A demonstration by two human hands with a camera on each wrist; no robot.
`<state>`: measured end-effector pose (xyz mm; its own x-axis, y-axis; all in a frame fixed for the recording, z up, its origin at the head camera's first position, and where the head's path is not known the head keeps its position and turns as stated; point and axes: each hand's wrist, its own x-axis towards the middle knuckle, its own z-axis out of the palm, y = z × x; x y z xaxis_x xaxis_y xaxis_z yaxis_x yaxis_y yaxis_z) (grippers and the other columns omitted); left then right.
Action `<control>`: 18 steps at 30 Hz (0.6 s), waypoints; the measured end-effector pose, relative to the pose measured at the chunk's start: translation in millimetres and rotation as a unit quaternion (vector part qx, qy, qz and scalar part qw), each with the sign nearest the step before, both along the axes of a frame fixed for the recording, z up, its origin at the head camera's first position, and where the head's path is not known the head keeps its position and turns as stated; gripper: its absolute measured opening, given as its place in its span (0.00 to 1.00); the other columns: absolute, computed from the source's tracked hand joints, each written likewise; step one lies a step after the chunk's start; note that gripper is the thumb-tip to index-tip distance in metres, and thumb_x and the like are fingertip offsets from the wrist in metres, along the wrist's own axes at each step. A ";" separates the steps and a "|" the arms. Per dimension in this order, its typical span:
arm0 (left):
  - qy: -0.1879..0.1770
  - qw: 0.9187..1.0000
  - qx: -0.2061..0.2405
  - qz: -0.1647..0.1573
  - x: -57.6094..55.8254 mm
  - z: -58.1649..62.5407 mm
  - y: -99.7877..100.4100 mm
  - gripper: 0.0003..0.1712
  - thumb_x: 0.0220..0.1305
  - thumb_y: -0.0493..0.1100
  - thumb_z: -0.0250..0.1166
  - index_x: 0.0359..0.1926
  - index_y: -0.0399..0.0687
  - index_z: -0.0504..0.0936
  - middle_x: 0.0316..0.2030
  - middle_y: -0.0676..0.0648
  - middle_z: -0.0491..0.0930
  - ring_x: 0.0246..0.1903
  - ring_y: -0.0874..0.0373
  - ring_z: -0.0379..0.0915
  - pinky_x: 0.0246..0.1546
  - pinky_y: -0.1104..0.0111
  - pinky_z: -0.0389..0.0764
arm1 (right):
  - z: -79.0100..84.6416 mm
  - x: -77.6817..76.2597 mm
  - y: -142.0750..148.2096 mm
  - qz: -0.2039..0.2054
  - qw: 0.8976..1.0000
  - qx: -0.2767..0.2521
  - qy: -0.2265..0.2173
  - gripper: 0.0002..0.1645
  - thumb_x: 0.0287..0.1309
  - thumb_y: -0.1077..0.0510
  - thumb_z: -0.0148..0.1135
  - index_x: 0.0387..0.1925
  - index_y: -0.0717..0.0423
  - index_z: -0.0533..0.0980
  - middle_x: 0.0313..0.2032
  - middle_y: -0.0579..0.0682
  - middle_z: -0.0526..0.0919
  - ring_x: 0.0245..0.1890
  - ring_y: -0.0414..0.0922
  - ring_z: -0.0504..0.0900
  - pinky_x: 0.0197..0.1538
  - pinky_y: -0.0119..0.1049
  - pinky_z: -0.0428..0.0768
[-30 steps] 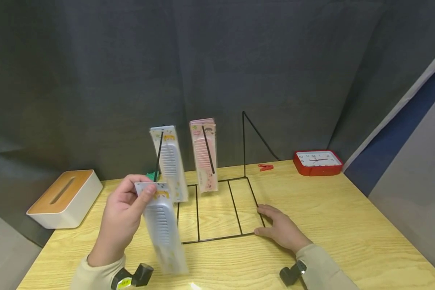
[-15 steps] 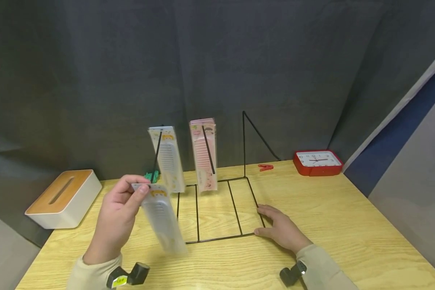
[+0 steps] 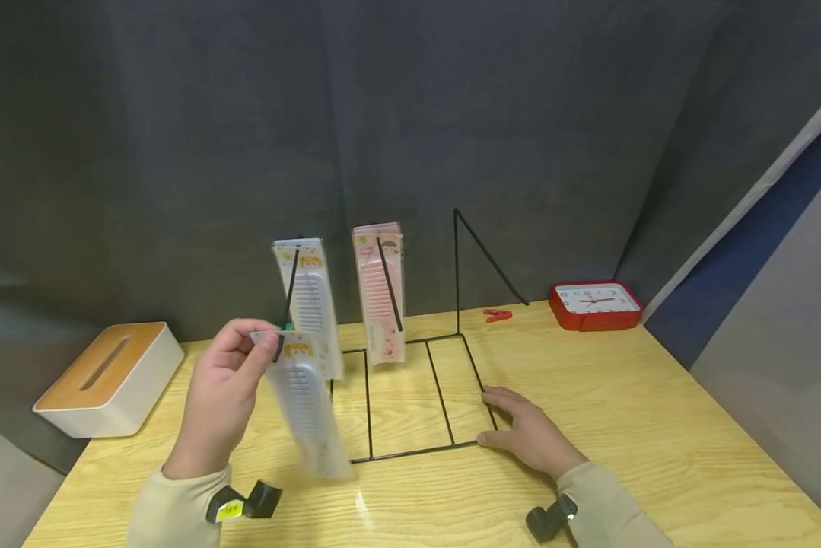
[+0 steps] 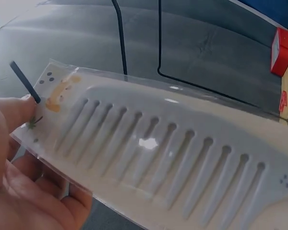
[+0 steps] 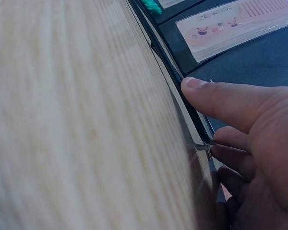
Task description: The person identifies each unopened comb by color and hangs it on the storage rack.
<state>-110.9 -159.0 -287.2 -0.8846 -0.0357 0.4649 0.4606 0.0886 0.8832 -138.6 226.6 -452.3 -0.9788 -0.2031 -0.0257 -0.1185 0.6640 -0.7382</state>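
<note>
In the head view, my left hand (image 3: 225, 384) pinches the top of a blue comb in a clear packet (image 3: 303, 403). A black hook tip (image 4: 25, 81) pokes out through the packet's top beside the thumb in the left wrist view. Behind it, more packaged blue combs (image 3: 310, 301) hang on the same left hook. Pink packaged combs (image 3: 383, 304) hang on the middle hook, while the right hook (image 3: 488, 255) is bare. My right hand (image 3: 529, 434) holds the front right corner of the black wire display rack (image 3: 424, 450), thumb at the front bar and fingers at the side bar.
A white tissue box with a wooden lid (image 3: 109, 380) stands at the left. At the back right are a red clock (image 3: 595, 307) and a red clip (image 3: 498, 315). A small green item (image 5: 152, 6) lies behind the left hook. Dark cloth hangs behind the table.
The held comb packet has risen slightly, and the hook tip now shows in front of its top. The right hand stays at the rack's corner.
</note>
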 end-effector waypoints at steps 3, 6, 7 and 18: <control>-0.006 0.999 -0.023 0.024 -9.9 2.2 -1.5 0.06 0.73 0.37 0.61 0.44 0.37 0.79 0.24 0.51 0.67 0.24 0.60 0.58 0.25 0.69 0.65 | 0.9 -0.7 -1.6 0.000 1.000 0.003 0.001 0.44 0.55 0.46 0.75 0.70 0.58 0.69 0.73 0.53 0.64 0.75 0.59 0.56 0.73 0.61 0.57; 0.002 0.998 -0.044 0.038 -22.2 5.5 -1.5 0.07 0.73 0.38 0.61 0.44 0.37 0.79 0.22 0.52 0.65 0.23 0.59 0.57 0.23 0.68 0.63 | 2.5 0.2 -1.4 0.000 1.000 0.004 0.002 0.44 0.55 0.47 0.75 0.70 0.58 0.69 0.73 0.54 0.64 0.75 0.59 0.56 0.73 0.61 0.57; 0.004 0.998 -0.050 0.040 -26.9 6.7 -1.6 0.08 0.73 0.39 0.61 0.45 0.36 0.79 0.22 0.52 0.65 0.24 0.59 0.58 0.23 0.68 0.63 | 2.8 0.4 -1.4 -0.001 1.000 0.004 0.002 0.44 0.55 0.47 0.75 0.70 0.58 0.69 0.73 0.54 0.64 0.75 0.59 0.56 0.73 0.61 0.57; -0.007 0.986 -0.150 0.070 -80.8 16.6 -9.6 0.18 0.73 0.52 0.61 0.50 0.41 0.80 0.32 0.48 0.75 0.33 0.58 0.68 0.30 0.71 0.71 | 2.4 0.8 -1.6 -0.003 1.000 0.003 0.000 0.44 0.55 0.47 0.75 0.69 0.58 0.70 0.73 0.53 0.65 0.75 0.59 0.56 0.74 0.61 0.56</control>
<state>-191.7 -168.5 -270.6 -0.8872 -0.0206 0.4609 0.4131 0.4097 0.8133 -137.8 225.0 -449.9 -0.9800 -0.1973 -0.0272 -0.1144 0.6694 -0.7341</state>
